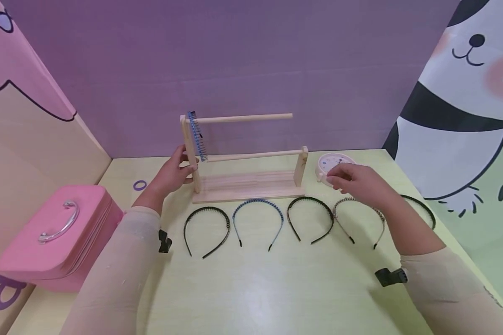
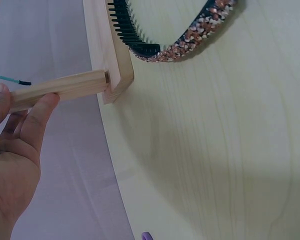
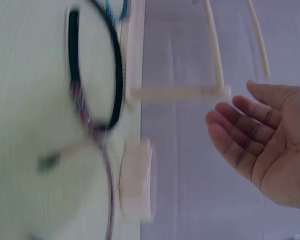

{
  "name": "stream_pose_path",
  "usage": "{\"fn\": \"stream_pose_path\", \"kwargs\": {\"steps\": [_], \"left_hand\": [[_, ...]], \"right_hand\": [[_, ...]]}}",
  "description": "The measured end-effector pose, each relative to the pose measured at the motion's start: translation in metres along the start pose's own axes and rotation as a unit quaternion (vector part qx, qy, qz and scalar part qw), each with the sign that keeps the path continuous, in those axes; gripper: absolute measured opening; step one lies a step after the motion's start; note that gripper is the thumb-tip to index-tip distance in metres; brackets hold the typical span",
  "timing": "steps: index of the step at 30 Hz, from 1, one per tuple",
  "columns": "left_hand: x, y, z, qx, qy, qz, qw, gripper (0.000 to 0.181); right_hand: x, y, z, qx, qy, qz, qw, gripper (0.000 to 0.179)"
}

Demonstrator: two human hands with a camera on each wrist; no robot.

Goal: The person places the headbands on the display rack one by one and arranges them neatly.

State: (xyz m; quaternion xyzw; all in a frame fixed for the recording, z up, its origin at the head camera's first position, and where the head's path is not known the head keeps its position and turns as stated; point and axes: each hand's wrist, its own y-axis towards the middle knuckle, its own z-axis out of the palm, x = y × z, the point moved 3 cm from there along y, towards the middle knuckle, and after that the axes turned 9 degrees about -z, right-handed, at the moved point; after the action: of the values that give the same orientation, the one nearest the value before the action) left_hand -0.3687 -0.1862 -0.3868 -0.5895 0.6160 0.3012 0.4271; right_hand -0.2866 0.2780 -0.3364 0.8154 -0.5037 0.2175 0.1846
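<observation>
Gripping the wooden rack (image 1: 251, 185) mid-frame with left hand (image 1: 173, 172); hovering with right hand (image 1: 359, 183) loose, empty, over the pale table (image 1: 260, 288), before a purple wall (image 1: 243, 60), partly hiding clock (image 1: 330, 161) and rightmost headband (image 1: 425, 206).

Right grip (image 3: 265, 140): palm visible, fingers slightly bent, pointing toward rack (image 3: 175, 93).
Rack: pale wood, two rods (image 3: 215, 45) visible.
Dark headband (image 3: 118, 65): on desk (image 3: 20, 100), blurred.
Clock (image 3: 136, 182): pale pink, side-on, near desk edge.
</observation>
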Motion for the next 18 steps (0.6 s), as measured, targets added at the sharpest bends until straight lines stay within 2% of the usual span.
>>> {"fn": "stream_pose_path", "kwargs": {"steps": [6,10,13,18], "left_hand": [[0.002,-0.001,-0.001,-0.005,0.0,-0.002,1.0,0.06],[0.003,0.0,0.0,-0.001,-0.005,-0.004,1.0,0.061],[0.003,0.0,0.0,0.0,-0.009,-0.004,1.0,0.062],[0.004,0.0,0.001,0.001,-0.009,-0.001,1.0,0.061]], "right_hand": [[-0.06,-0.022,-0.023,0.015,-0.031,0.081,0.9961,0.045],[-0.1,-0.035,-0.028,0.055,-0.036,0.136,0.9885,0.052],[-0.126,-0.043,-0.025,0.1,-0.043,0.185,0.9767,0.054],[-0.158,-0.051,-0.012,0.169,-0.03,0.256,0.9514,0.047]]}}
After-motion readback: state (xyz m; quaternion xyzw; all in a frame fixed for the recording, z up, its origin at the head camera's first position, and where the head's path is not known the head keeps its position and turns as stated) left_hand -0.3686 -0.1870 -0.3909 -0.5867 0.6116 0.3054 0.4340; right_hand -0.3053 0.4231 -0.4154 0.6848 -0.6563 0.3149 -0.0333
